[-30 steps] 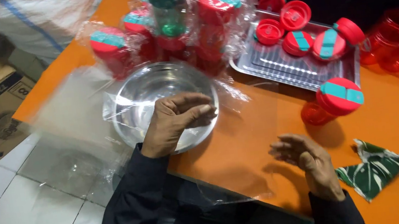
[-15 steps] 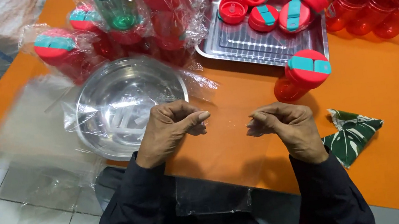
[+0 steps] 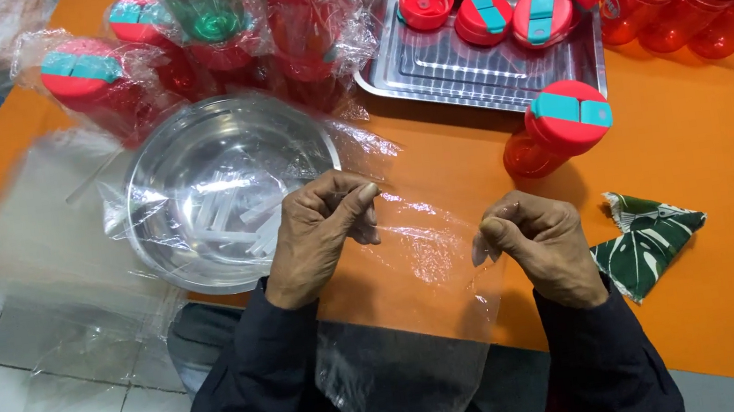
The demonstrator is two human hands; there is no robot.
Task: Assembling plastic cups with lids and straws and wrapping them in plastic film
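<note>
A clear plastic bag [image 3: 420, 322] is pinched at its top edge by both hands over the orange worktop [image 3: 727, 215]. The left hand [image 3: 318, 231] is clenched on the bag's left corner, the right hand [image 3: 538, 245] on its right corner, and the bag hangs down toward 6 o'clock. A steel bowl [image 3: 196, 200] lies at 10 o'clock of the left hand. A red bottle [image 3: 555, 129] stands at 12 o'clock of the right hand, with a folded green cloth [image 3: 650, 239] at 3 o'clock.
</note>
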